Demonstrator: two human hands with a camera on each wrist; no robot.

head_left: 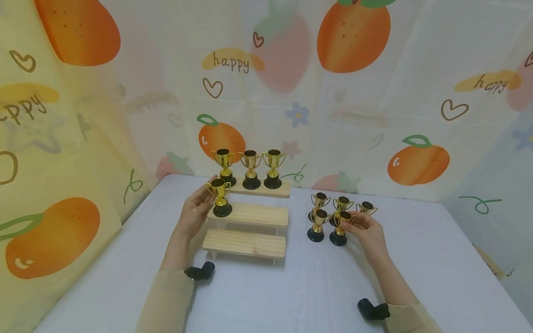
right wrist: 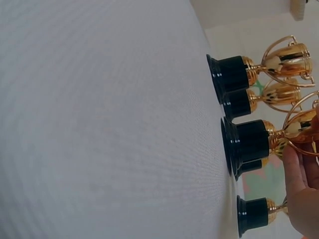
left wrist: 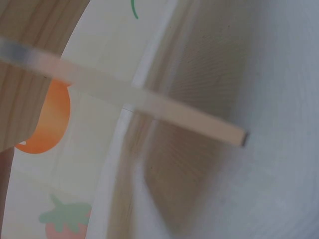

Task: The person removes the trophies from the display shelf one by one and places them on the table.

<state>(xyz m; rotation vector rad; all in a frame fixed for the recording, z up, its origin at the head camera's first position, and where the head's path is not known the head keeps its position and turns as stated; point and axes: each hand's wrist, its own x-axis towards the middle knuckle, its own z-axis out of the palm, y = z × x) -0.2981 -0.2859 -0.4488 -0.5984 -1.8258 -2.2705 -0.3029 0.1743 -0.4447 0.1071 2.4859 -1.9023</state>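
A small gold trophy cup (head_left: pixel 220 190) with a black base stands at the left end of the middle step of a wooden three-step display stand (head_left: pixel 260 214). My left hand (head_left: pixel 197 210) pinches that trophy from its left side. Over on the table, my right hand (head_left: pixel 368 233) grips the cup of another trophy (head_left: pixel 339 237), the front right one of a group. In the right wrist view that trophy's black base (right wrist: pixel 251 142) appears to sit on the tabletop. The left wrist view shows neither the left hand's fingers nor its trophy.
Three trophies (head_left: pixel 251 171) stand in a row on the stand's top step. Several more trophies (head_left: pixel 319 222) crowd close around the right hand. A white cloth covers the table (head_left: pixel 316 286), and a fruit-print curtain (head_left: pixel 354 115) hangs right behind it.
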